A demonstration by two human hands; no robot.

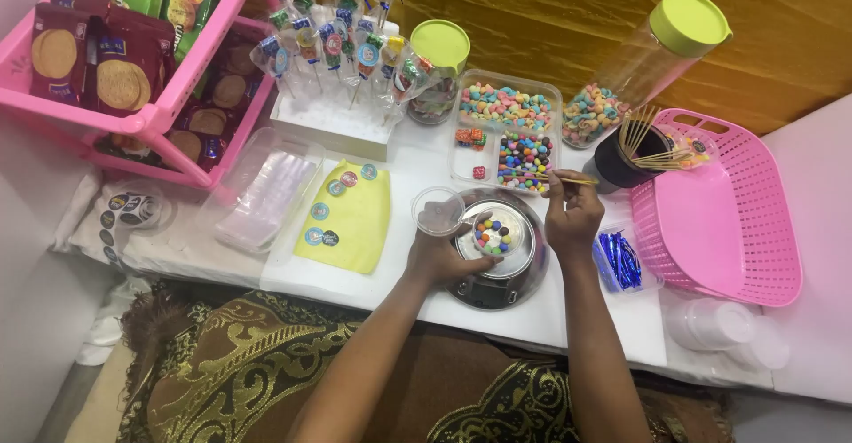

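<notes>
Candy portioning under way, I judge: my left hand grips a small clear cup of coloured candies on the round steel scale, right hand pinches a thin wooden stick; next move needs steady aim.

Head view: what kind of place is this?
Probably a small home candy-packing table, not a factory. A compartment tray of coloured candies sits behind a round kitchen scale, wrapped lollipops stand in a white block, and a pink rack holds biscuit packs. The right hand holds a wooden stick.
</notes>
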